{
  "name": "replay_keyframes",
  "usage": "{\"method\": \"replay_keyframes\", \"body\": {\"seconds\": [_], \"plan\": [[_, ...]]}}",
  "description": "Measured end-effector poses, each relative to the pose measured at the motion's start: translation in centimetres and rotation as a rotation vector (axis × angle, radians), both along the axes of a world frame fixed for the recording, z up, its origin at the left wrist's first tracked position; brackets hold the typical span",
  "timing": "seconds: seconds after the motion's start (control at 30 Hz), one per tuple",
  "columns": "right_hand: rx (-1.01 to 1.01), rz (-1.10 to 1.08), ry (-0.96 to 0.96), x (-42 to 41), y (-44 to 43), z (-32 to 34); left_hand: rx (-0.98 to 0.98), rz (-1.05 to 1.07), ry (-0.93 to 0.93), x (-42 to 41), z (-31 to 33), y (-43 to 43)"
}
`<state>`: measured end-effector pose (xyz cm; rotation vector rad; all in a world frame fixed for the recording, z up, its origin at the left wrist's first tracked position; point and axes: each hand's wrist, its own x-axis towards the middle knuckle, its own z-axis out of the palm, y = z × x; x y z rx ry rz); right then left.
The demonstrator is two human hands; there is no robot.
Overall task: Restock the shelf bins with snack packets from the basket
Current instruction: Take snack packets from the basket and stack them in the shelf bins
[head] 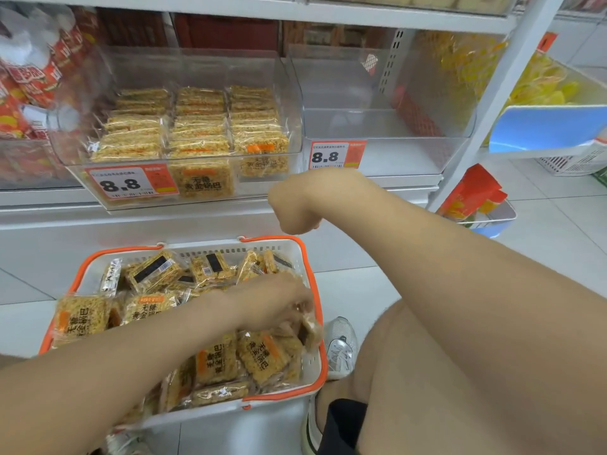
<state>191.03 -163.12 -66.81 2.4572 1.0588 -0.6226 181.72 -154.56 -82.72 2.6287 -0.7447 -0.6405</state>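
Above the basket [197,249], the right hand [292,208] hides its fingers underneath itself. Inside it, the left hand [279,298] has fingers [297,308] blurred against a packet [310,331], grip unclear.

Bare forearms [427,244], dark shorts [341,421], white sneakers [341,346]

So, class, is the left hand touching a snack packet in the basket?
Touching. The head view shows the left hand, fingers curled round a snack packet by the right wall of the basket.
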Motion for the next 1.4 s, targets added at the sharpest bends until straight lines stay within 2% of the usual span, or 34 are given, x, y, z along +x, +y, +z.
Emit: {"method": "replay_keyframes", "body": {"seconds": [0.1, 0.23, 0.33, 0.53, 0.7, 0.77, 0.87, 0.93, 1.0, 1.13, 1.23, 1.3, 1.33, 1.4], "plan": [[0.07, -0.049, -0.005, 1.1, -0.9, 0.4, -0.178, 0.194, -0.004, 1.1, 2.5, 1.5], [0.09, -0.1, 0.035, 1.7, -1.5, 1.0, -0.525, 0.635, 0.045, 1.8, 5.7, 3.0], [0.154, -0.097, -0.01, 1.6, -1.5, 1.8, -0.777, 0.914, 0.047, 2.0, 8.7, 3.6], [0.403, -0.155, 0.25, -1.1, -1.3, 4.9, -0.98, 1.073, -0.1, 1.8, 12.5, 5.3], [0.618, -0.055, 0.089, -1.1, -0.5, 4.6, -1.123, 1.135, -0.131, 1.6, 14.5, 6.4], [0.688, -0.099, 0.095, -0.3, -0.1, 4.4, -1.106, 1.167, -0.213, 2.0, 14.8, 7.1], [0.838, -0.296, 0.276, 0.7, 0.1, 4.5, -0.928, 1.185, -0.395, 2.8, 15.0, 8.2], [0.947, -0.414, 0.382, 0.9, 0.1, 4.5, -0.816, 1.182, -0.447, 3.0, 15.2, 8.5], [1.049, -0.504, 0.451, 0.9, 0.2, 4.5, -0.818, 1.189, -0.381, 3.0, 15.3, 8.5], [1.201, -0.618, 0.524, 1.3, 0.7, 4.1, -1.033, 1.155, -0.149, 3.3, 15.3, 8.4], [1.267, -0.628, 0.487, 1.6, 0.7, 4.0, -1.025, 1.113, -0.191, 3.4, 15.4, 8.5], [1.331, -0.551, 0.388, 1.9, 0.5, 4.2, -1.061, 1.035, -0.208, 3.4, 15.5, 8.7], [1.354, -0.488, 0.3, 2.2, 0.4, 4.2, -1.036, 1.002, -0.266, 3.4, 15.6, 8.8], [1.386, -0.372, 0.094, 2.8, 0.4, 4.2, -0.819, 0.966, -0.506, 3.6, 15.3, 9.4]]}}
